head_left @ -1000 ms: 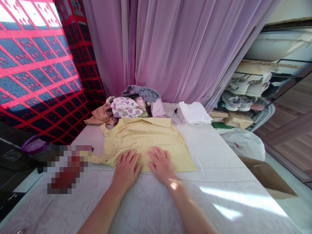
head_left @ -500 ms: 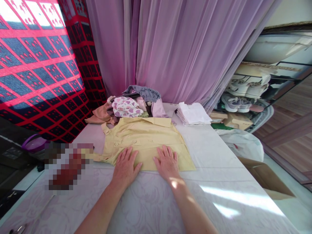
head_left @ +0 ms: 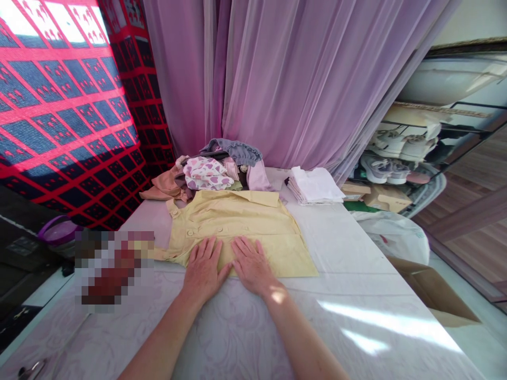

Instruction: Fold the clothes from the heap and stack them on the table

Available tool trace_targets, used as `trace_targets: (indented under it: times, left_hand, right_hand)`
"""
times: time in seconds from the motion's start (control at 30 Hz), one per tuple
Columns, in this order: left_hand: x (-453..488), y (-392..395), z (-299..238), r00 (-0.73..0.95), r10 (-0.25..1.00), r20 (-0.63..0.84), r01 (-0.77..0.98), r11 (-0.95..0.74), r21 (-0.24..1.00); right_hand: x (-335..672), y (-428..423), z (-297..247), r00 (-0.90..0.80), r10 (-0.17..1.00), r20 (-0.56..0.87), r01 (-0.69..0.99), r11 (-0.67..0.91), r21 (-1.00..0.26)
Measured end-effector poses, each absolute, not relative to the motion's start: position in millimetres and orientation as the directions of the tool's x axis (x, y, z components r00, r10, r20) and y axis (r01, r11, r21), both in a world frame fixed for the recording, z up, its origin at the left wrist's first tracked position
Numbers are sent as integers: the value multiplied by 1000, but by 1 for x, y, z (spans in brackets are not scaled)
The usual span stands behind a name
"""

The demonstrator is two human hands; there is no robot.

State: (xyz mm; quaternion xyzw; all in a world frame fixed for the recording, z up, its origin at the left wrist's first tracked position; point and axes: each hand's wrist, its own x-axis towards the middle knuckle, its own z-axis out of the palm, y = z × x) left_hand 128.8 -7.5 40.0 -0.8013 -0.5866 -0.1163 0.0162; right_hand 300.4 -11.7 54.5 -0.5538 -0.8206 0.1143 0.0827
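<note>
Head camera looks down on two bare hands lying flat and palms down on a pale yellow button-front shirt (head_left: 233,221). The left hand (head_left: 204,266) and the right hand (head_left: 251,265) are both open, fingers spread, pressing on the cloth without gripping it. They sit just beside each other, near the shirt's lower edge. The collar points away from the person, and the shirt lies on a white sheet (head_left: 348,248) over a pale floral cover (head_left: 99,338). Just past the collar is a heaped pile of clothes (head_left: 206,174), with a heart-print garment (head_left: 206,174) on top and a grey ruffled piece (head_left: 237,152) behind it. A stack of folded white cloth (head_left: 315,186) lies to the right of the pile. A pixelated patch (head_left: 114,269) covers something beside the shirt's left side (too obscured to name). Past the surface's right edge are a white plastic bag (head_left: 390,237) and a cardboard box (head_left: 430,287), and a lilac curtain (head_left: 285,79) hangs behind everything.
</note>
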Motion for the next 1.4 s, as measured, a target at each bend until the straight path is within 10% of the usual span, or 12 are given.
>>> trace_targets:
  times: [0.8, 1.03, 1.4]
  left_hand:
    - [128, -7, 39, 283, 940, 192, 941, -310, 133]
    - [127, -8, 38, 293, 933, 211, 934, -326, 145]
    - [130, -9, 47, 287, 948, 140, 941, -306, 142]
  right_hand:
    - [307, -7, 50, -184, 982, -33, 946, 168, -277]
    - [312, -10, 57, -307, 948, 86, 897, 319, -305]
    - [290, 31, 64, -16, 992, 126, 912, 66, -406]
